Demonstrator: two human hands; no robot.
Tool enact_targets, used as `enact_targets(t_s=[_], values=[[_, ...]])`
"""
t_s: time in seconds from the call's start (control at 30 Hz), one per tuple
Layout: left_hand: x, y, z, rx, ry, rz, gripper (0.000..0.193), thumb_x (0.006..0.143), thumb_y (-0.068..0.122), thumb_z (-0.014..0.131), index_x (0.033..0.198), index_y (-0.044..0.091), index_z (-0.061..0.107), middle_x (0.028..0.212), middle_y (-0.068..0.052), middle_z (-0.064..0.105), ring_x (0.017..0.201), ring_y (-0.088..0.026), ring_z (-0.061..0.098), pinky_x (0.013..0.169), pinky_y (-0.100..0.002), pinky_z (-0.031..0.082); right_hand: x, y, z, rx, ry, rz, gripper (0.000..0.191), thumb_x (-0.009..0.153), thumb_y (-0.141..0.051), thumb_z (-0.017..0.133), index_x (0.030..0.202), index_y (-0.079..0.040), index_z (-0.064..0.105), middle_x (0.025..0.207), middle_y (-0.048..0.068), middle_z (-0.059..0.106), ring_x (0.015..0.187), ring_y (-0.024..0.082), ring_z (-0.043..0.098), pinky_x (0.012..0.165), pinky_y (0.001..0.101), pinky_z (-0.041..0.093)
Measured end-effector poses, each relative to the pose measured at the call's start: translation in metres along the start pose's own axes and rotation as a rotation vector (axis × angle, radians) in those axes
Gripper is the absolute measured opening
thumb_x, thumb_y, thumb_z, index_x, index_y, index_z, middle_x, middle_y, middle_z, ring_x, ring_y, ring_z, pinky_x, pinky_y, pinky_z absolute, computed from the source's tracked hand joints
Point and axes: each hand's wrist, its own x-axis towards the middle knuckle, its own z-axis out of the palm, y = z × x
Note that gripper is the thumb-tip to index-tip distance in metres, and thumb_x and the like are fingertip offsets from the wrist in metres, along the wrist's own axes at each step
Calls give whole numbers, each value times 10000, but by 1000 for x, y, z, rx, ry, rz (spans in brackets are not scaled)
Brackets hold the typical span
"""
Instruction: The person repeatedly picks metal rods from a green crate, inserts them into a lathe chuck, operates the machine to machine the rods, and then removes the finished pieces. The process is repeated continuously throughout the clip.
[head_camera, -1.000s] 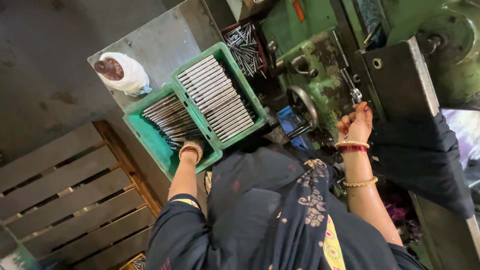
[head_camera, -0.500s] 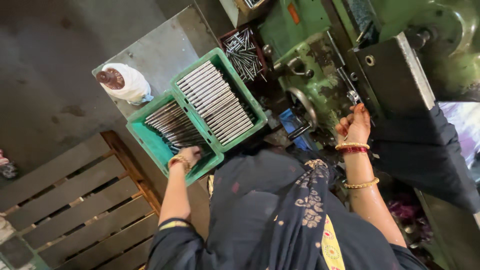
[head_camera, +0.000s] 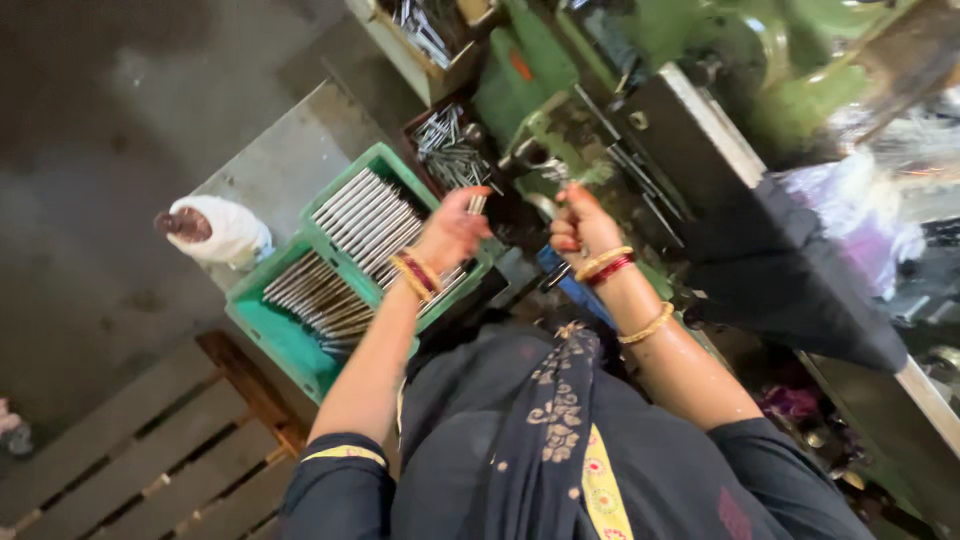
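Left hand (head_camera: 452, 232) raised over green crate (head_camera: 300, 345) of metal rods (head_camera: 372, 215), grip clamped on rod (head_camera: 478, 203). Right hand (head_camera: 580, 222) fisted near green machine (head_camera: 560, 120); contents cannot tell.

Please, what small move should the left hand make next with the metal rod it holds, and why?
Probably the left hand should carry the metal rod the short way right toward the green machine. The rod is already lifted above the green crate of rods, and the right hand is at the machine's front, close beside it. Whether the grip is firm I cannot tell.
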Motion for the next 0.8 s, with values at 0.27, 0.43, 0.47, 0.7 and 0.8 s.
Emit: enact_targets(t_s=[0.27, 0.43, 0.47, 0.7, 0.8], values=[[-3, -1, 138, 447, 13, 140, 585, 1024, 93, 539, 1548, 245, 329, 875, 13, 608, 534, -22, 414, 440, -181, 327, -29, 8, 17, 63, -219, 140, 196, 1063, -354, 536, 974, -180, 555, 660, -36, 481, 467, 52, 352, 371, 198, 242], [2, -8, 146, 279, 79, 60, 405, 1031, 101, 543, 1408, 212, 447, 815, -15, 573, 517, -37, 406, 432, -186, 313, -35, 6, 11, -160, -52, -123, 223, 1070, -372, 519, 961, -179, 549, 648, -51, 462, 445, 57, 343, 360, 215, 255], [4, -12, 150, 240, 123, 27, 367, 1032, 104, 552, 1371, 214, 465, 794, -14, 559, 503, -41, 399, 425, -188, 310, -37, 3, 10, -237, -18, -212, 231, 1067, -382, 520, 956, -181, 547, 644, -53, 452, 444, 57, 339, 360, 216, 254], [7, -40, 199, 1294, 237, 913, 340, 1048, 241, 641, 1359, 222, 504, 869, -46, 612, 673, -178, 557, 547, -314, 439, -77, -24, -1, -165, -90, -259, 288, 1041, -455, 522, 925, -192, 535, 618, -66, 377, 438, 53, 313, 363, 225, 247], [6, -23, 212, 1897, -76, 1458, 383, 999, 307, 726, 1326, 201, 558, 842, -81, 599, 673, -276, 587, 556, -398, 458, -95, -38, -14, -153, -287, -32, 314, 1031, -487, 523, 912, -196, 529, 607, -72, 345, 435, 51, 301, 363, 229, 244]])
